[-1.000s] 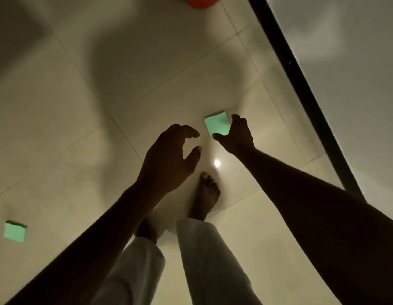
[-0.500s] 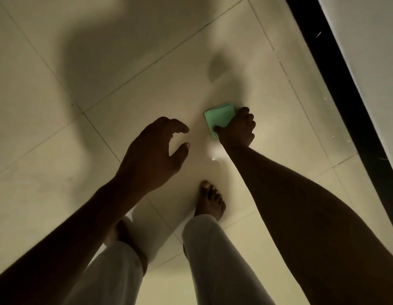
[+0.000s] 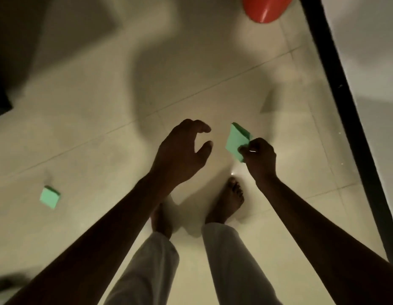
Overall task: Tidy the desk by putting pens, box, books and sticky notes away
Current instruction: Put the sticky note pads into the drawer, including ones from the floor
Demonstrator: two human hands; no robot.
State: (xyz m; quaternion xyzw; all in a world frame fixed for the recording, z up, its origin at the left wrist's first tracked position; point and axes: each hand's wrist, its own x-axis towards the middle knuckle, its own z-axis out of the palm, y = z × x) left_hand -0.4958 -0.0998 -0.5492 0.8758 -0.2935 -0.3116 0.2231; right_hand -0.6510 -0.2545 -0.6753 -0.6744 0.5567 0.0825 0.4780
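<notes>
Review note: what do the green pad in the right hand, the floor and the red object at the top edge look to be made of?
Green pad: matte paper with a stacked edge showing, likely sticky notes, pinched by the right hand. Floor: glazed tile, probably ceramic, with grout lines and a bright glint. Red object: glossy, perhaps plastic, but cropped, so unsure.

Pale tiled floor [image 3: 81, 133], grout lines visible, partly in shadow. Red rounded object [image 3: 263, 9] at the top edge, cut off by the frame. Black strip [image 3: 345, 106] borders a white wall [image 3: 378, 51]. Dark furniture [image 3: 6, 51] upper left. Bare feet [image 3: 229, 199] stand below pale trouser legs [image 3: 224, 260].
</notes>
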